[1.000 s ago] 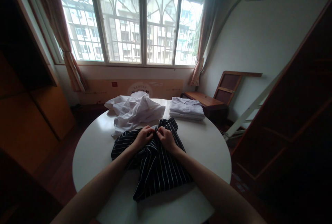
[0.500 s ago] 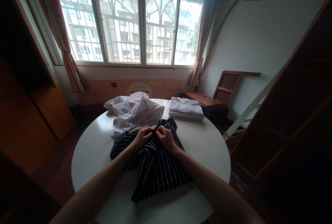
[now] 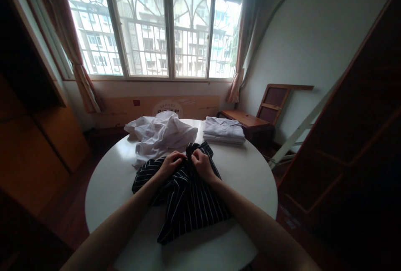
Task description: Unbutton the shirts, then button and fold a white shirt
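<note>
A black shirt with thin white stripes (image 3: 196,208) lies bunched on the white round table (image 3: 108,191). My left hand (image 3: 171,163) is closed on the cloth near the top of the shirt, its fingertips pinching toward the middle. Close beside it, my right hand (image 3: 201,163) also grips the fabric, with a raised fold just beyond the fingers. The exact bit of cloth between the fingertips is partly hidden. The lower part of the garment spreads toward me, one corner pointing to the front left.
Behind the striped shirt sits a crumpled white garment (image 3: 163,131) on the left. A stack of folded white shirts (image 3: 224,129) is at the back right. Beyond the table are a wooden bench (image 3: 242,118), a white ladder (image 3: 288,147) and a flat cardboard box (image 3: 125,110) under the window.
My fingertips have shifted slightly on the cloth, and the right hand has turned a little. The striped shirt stays nearly in place; the whole view has moved very slightly.
</note>
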Tool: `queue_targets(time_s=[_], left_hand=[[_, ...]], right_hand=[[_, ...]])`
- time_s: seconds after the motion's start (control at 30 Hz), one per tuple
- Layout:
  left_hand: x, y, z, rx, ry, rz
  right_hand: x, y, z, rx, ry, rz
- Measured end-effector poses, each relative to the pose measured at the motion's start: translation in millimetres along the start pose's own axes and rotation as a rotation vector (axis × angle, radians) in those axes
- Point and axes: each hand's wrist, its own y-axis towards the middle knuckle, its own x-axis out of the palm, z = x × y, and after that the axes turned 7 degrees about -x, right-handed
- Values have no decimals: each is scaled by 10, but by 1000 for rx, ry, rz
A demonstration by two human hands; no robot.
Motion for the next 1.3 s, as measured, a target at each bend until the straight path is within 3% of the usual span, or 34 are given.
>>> queue_targets(time_s=[0.13,0.27,0.37,0.53,0.7,0.9,1.0,1.13,1.3], left_hand=[[-36,-4,33,-19,-28,68],[-100,28,-53,-87,-36,283],[-119,43,-111,-96,39,400],[-30,-24,17,73,233,424],[96,-149,232,234,348,272],[202,-181,181,116,216,14],[191,-159,149,20,131,-30],[150,-120,139,4,36,-80],[162,-110,113,12,-30,-111]], right_hand=[[-152,123,151,117,25,171],[-308,208,204,167,111,352],[-339,209,158,170,200,365],[-269,140,47,95,266,349],[-225,67,-48,7,210,283],[-195,12,-119,-92,182,265],[-182,16,-106,-77,192,303],[-160,28,-76,-75,185,362],[-110,17,-48,-131,190,296]])
